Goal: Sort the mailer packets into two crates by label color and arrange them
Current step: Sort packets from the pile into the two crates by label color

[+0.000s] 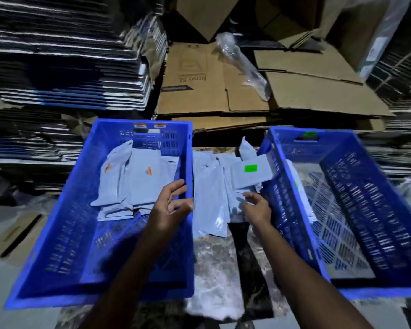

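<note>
Two blue crates stand side by side. The left crate [57, 236] has orange tags on its far wall and holds several pale blue packets [140, 184] with orange labels. The right crate [370, 186] carries a green tag, and a packet or two lies against its left wall. Between the crates lies a pile of packets [211, 186]; one with a green label [250, 172] leans on the right crate's rim. My left hand [169, 207] hovers over the left crate's right edge, fingers apart and empty. My right hand [256, 207] rests on the pile, fingers spread.
Flattened cardboard boxes [235, 91] and a roll of clear plastic wrap [244, 62] lie behind the crates. Stacks of dark flat sheets [57, 67] rise at the left and right. The crates sit on a mottled marble floor [216, 269].
</note>
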`<action>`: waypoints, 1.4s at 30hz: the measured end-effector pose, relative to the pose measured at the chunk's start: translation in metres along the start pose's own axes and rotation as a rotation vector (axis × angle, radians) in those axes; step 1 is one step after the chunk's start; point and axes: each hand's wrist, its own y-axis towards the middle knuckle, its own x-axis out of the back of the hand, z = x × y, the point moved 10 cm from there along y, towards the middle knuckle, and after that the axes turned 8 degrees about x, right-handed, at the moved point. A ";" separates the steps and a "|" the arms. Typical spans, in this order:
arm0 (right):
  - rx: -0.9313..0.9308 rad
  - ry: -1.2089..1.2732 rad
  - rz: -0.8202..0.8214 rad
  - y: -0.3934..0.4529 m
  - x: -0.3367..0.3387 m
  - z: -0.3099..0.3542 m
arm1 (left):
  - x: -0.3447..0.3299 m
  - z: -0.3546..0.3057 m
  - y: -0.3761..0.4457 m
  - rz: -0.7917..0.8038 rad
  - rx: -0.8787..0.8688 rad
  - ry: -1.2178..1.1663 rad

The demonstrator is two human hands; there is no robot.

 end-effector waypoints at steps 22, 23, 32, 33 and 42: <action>0.406 0.357 0.312 -0.079 0.043 0.104 | -0.047 -0.027 -0.012 0.023 0.002 0.020; 0.440 0.364 0.387 -0.093 0.047 0.113 | -0.053 -0.029 -0.012 0.043 0.002 0.023; 0.598 0.403 0.468 -0.140 0.083 0.135 | -0.089 -0.045 -0.039 0.236 -0.039 -0.140; 0.612 0.388 0.457 -0.140 0.086 0.136 | -0.090 -0.047 -0.039 0.232 -0.047 -0.150; 0.660 0.254 0.368 -0.140 0.110 0.142 | -0.096 -0.064 -0.041 0.213 -0.144 -0.072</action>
